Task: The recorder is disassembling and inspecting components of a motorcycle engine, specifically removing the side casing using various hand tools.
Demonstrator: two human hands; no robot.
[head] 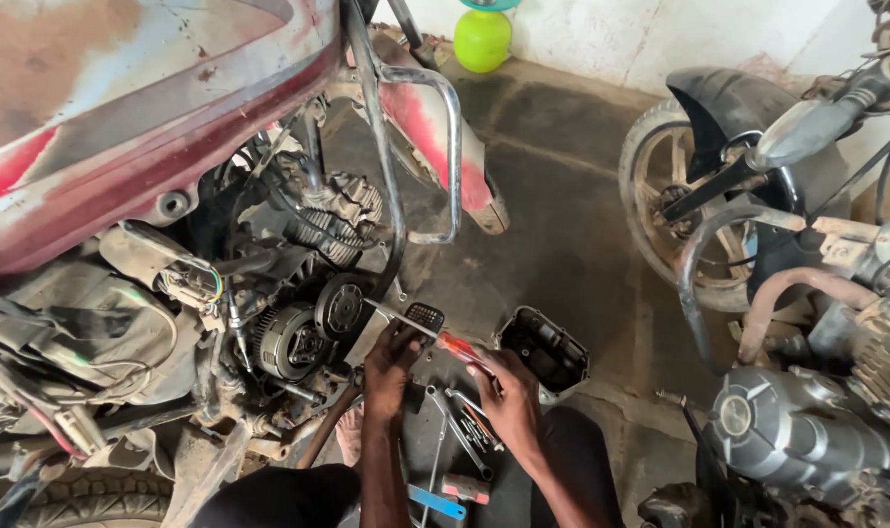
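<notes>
- The right hand [508, 391] is gripping the red handle of a screwdriver [435, 337], fingers closed around it
- The screwdriver's metal shaft is pointing up and left toward the exposed engine [303, 332] of the red motorcycle [122, 108], its tip lying just beside the round black part of the clutch assembly
- The left hand [391, 357] is curling around the screwdriver's shaft near the engine, fingers bent and closed on it
- A black footpeg with a gridded face [425, 316] is showing just above the hands
- A dark engine cover [544, 349] is lying on the concrete floor [562, 225], just to the right of the right hand
- Spanners [459, 420] are lying on the floor between the person's forearms
- A second motorcycle [787, 293] is standing to the right, well apart from the hands
- A green ball-shaped thing [482, 39] is sitting by the far wall
</notes>
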